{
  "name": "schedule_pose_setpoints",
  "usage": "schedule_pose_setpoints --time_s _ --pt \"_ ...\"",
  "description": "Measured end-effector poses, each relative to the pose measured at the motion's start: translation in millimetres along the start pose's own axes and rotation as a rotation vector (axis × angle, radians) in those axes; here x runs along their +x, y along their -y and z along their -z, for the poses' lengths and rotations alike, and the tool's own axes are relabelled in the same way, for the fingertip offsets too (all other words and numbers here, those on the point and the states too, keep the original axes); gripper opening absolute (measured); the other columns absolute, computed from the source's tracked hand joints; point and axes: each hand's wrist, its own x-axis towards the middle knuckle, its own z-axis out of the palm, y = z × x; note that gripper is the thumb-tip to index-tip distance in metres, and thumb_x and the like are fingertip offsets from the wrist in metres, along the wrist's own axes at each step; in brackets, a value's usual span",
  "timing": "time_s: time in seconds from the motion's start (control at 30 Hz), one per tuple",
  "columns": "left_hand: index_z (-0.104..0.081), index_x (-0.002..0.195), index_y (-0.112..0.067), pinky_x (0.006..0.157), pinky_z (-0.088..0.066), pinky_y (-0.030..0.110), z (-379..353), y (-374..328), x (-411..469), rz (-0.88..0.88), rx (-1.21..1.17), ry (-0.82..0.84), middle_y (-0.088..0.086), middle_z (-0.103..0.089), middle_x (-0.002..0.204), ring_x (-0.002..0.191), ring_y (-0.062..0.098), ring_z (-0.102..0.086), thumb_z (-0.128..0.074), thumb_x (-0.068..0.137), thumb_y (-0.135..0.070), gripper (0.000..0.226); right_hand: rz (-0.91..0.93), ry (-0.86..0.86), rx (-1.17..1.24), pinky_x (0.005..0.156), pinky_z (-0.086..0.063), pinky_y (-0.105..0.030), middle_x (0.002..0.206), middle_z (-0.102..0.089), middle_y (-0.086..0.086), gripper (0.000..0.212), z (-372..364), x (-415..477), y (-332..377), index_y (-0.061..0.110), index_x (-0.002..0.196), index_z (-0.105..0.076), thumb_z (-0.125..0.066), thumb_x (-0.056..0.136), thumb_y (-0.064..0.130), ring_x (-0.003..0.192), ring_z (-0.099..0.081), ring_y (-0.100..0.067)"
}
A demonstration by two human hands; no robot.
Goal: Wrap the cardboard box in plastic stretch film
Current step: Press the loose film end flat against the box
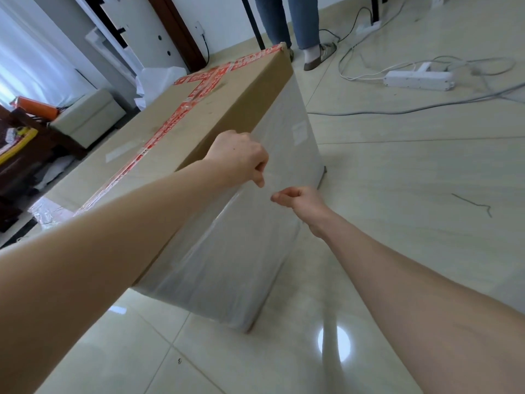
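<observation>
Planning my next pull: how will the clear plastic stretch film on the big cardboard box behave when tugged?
The clear plastic stretch film looks thin and floppy: it wrinkles between the left hand and right hand. It probably clings, lying flat against the brown cardboard box.

Only one view exists, from a camera worn on the person's head. It looks forward and steeply down along both bare forearms, which enter from the lower left and lower right corners. It sits close: the left hand (238,159) and right hand (298,200) meet near mid-frame against the stretch film (227,265) on the near side of the cardboard box (216,109). The wide lens tilts the tiled floor (397,223) and catches another person's legs (295,24) at the top edge.
</observation>
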Motion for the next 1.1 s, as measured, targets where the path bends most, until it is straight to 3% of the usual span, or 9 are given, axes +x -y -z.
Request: schedule_pose_setpoints --time_s 0.17,0.33,0.47,0.63,0.73,0.87,0.97,1.03,1.1 --pt "-0.058 0.076 -0.022 0.060 -0.041 0.028 10.9 3.4 14.2 0.042 -0.087 0.185 -0.008 -0.055 0.070 0.076 0.015 -0.053 -0.068 0.073 -0.058 0.038 0.011 -0.018 0.054 0.070 -0.040 -0.014 0.091 -0.066 -0.006 0.018 -6.7 14.4 -7.9 0.004 0.096 -0.070 -0.068 0.087 0.019 0.086 -0.057 -0.012" --pt "-0.056 0.067 -0.014 0.059 -0.045 0.023 22.8 11.4 21.8 0.108 -0.446 0.374 -0.004 -0.069 0.070 0.065 0.010 -0.059 -0.077 0.075 -0.038 0.032 0.013 -0.035 0.077 0.062 -0.039 -0.006 0.082 -0.065 -0.006 0.018 -11.9 18.9 -8.6 0.000 0.094 -0.070 -0.067 0.087 0.017 0.073 -0.057 -0.008" --pt "-0.053 0.071 -0.009 0.058 -0.053 0.023 37.4 19.4 24.9 0.178 -0.581 0.466 0.004 -0.069 0.069 0.060 0.014 -0.064 -0.075 0.081 -0.022 0.027 -0.033 -0.064 -0.010 0.071 -0.040 -0.022 0.081 -0.067 -0.004 0.012 -10.3 17.4 -2.5 0.011 0.083 -0.072 -0.070 0.085 0.023 0.077 -0.058 -0.012" --pt "-0.065 0.103 -0.012 0.071 -0.050 0.027 53.7 12.6 25.4 0.110 -0.247 0.484 0.005 -0.070 0.093 0.080 0.018 -0.063 -0.072 0.083 -0.026 0.025 -0.082 -0.092 -0.102 0.073 -0.042 -0.026 0.087 -0.072 -0.004 0.014 -4.0 8.8 5.2 0.016 0.086 -0.075 -0.071 0.083 0.029 0.085 -0.062 -0.014" --pt "-0.066 0.107 -0.014 0.081 -0.054 0.034 56.4 8.1 28.2 0.043 -0.040 0.490 0.004 -0.065 0.101 0.092 0.021 -0.061 -0.067 0.087 -0.029 0.025 -0.092 -0.089 -0.122 0.069 -0.041 -0.025 0.089 -0.072 -0.006 0.014 -2.3 8.9 8.4 0.014 0.087 -0.075 -0.071 0.083 0.027 0.084 -0.061 -0.014" --pt "-0.061 0.114 -0.015 0.074 -0.053 0.030 48.7 5.6 34.0 -0.047 0.212 0.504 0.000 -0.061 0.099 0.092 0.020 -0.061 -0.060 0.091 -0.036 0.032 -0.088 -0.119 -0.131 0.070 -0.042 -0.026 0.089 -0.072 -0.005 0.011 -7.5 21.6 0.9 0.020 0.076 -0.070 -0.072 0.081 0.029 0.084 -0.062 -0.018" --pt "-0.059 0.118 -0.017 0.070 -0.051 0.032 37.2 10.0 46.6 -0.114 0.408 0.435 0.001 -0.061 0.110 0.105 0.022 -0.060 -0.062 0.090 -0.034 0.034 -0.035 -0.128 -0.168 0.066 -0.038 -0.024 0.081 -0.068 -0.001 0.015 -14.4 34.3 -5.3 0.023 0.070 -0.065 -0.070 0.083 0.029 0.077 -0.057 -0.013" --pt "-0.057 0.123 -0.019 0.076 -0.052 0.035 30.0 8.8 55.6 -0.174 0.372 0.336 0.001 -0.057 0.118 0.113 0.023 -0.054 -0.066 0.086 -0.036 0.041 -0.014 -0.145 -0.192 0.068 -0.038 -0.027 0.077 -0.065 -0.003 0.021 -17.1 41.1 -11.8 0.012 0.070 -0.067 -0.070 0.082 0.029 0.074 -0.056 -0.013" --pt "-0.048 0.134 -0.018 0.091 -0.048 0.038 19.2 1.7 63.1 -0.227 0.135 0.356 0.001 -0.052 0.129 0.120 0.022 -0.049 -0.070 0.080 -0.047 0.065 0.000 -0.161 -0.170 0.069 -0.042 -0.031 0.076 -0.067 -0.008 0.025 -17.5 44.5 -15.9 0.002 0.075 -0.069 -0.071 0.081 0.026 0.074 -0.059 -0.016"
